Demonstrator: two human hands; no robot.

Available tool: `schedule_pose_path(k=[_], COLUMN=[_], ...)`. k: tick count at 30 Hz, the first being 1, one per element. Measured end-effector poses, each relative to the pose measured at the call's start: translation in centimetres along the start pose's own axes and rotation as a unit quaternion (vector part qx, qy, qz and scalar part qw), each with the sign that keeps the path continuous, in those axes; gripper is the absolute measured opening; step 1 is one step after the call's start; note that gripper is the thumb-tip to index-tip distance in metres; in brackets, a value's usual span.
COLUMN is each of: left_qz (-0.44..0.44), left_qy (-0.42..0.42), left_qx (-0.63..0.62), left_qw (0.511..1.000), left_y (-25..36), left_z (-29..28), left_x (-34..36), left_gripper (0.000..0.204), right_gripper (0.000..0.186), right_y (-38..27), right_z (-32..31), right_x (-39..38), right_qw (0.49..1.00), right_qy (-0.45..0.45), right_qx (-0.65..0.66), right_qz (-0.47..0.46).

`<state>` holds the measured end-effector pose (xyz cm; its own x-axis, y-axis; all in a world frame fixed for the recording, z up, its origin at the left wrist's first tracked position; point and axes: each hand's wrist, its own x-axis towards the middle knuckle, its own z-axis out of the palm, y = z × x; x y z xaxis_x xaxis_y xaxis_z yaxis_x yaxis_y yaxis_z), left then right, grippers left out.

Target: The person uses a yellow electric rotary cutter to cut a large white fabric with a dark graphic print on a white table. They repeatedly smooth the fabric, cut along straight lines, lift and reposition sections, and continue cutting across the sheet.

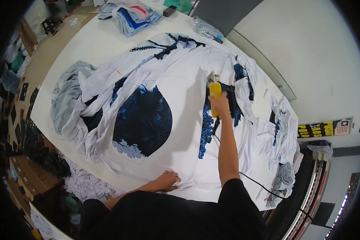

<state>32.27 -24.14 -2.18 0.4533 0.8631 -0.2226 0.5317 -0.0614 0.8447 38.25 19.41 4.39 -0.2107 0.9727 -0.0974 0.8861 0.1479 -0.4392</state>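
A wide sheet of white fabric (184, 98) with dark blue leafy prints lies spread over the table. My right hand (220, 105) is closed round a yellow electric fabric cutter (215, 90), whose metal head points away from me. The cutter stands on the fabric at the long dark blue print strip (206, 132); its blade is too small to make out. At the near edge, my left hand (166, 181) rests on the fabric with its fingers curled against small folds. Left of centre, a large dark blue printed panel (142, 124) lies flat.
Bunched white and grey fabric (72, 100) lies at the table's left, with more cut pieces (282, 124) at the right. Folded cloth (130, 18) sits on the far end. A black cord (264, 187) runs off to the lower right. Scraps (84, 180) cover the floor at left.
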Motion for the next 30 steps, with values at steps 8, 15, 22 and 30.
schedule_pose_path(k=[8, 15, 22, 30], left_qz=[-0.179, -0.277, -0.359, -0.124], left_qy=[0.355, 0.209, -0.028, 0.359], left_qx=[0.23, 0.215, 0.193, 0.3], left_qw=[0.889, 0.913, 0.913, 0.875], left_y=[-3.1, -4.4, -0.2, -8.7], left_z=[-15.7, -10.7, -4.3, -20.2], left_x=[5.4, -1.2, -12.9, 3.8], left_gripper=[0.095, 0.139, 0.119, 0.085], right_gripper=[0.039, 0.041, 0.048, 0.045], right_y=[8.8, 14.2, 15.3, 17.7], right_z=[-1.6, 0.2, -2.9, 0.1], right_x=[-15.9, -29.7, -42.1, -26.6], right_qw=[0.952, 0.908, 0.911, 0.923], right_qy=[0.042, 0.12, 0.033, 0.165], right_qx=[0.301, 0.385, 0.371, 0.347], right_qz=[0.038, 0.109, 0.176, 0.016])
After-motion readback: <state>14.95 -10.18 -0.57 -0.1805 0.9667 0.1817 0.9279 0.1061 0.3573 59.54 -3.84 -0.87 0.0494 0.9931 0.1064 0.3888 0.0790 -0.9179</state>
